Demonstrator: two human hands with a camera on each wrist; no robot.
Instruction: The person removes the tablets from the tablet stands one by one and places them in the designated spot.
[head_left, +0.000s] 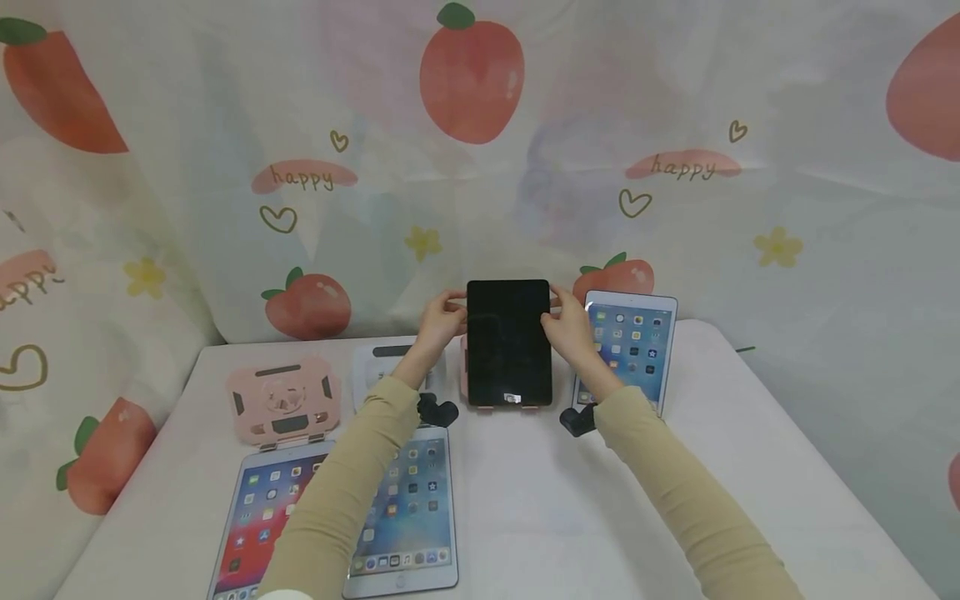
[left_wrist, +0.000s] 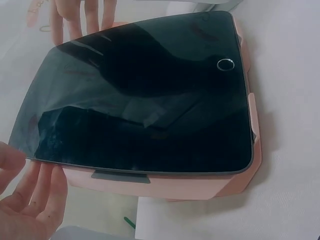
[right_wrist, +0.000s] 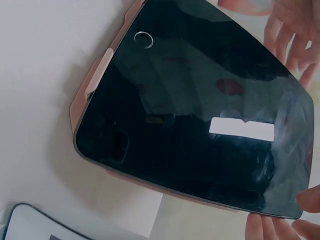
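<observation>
A black-screened tablet (head_left: 510, 346) stands upright at the back middle of the table, its round home button at the lower edge. Behind it is a pink case (left_wrist: 195, 187) whose small pink tabs show under the tablet's bottom edge; the tablet covers most of this case. My left hand (head_left: 442, 321) pinches the tablet's left edge near the top, thumb (left_wrist: 9, 160) in front and fingers (left_wrist: 42, 190) behind. On the opposite edge, my right hand (head_left: 568, 332) pinches it the same way, thumb (right_wrist: 310, 199) over the screen.
Just right of the black tablet, a white tablet (head_left: 651, 350) with a lit screen stands leaning back. A pink case (head_left: 285, 400) and a pale case (head_left: 367, 371) stand at the left. Before them lie two lit white tablets (head_left: 258, 517) (head_left: 412, 517). A patterned cloth (head_left: 480, 208) hangs behind.
</observation>
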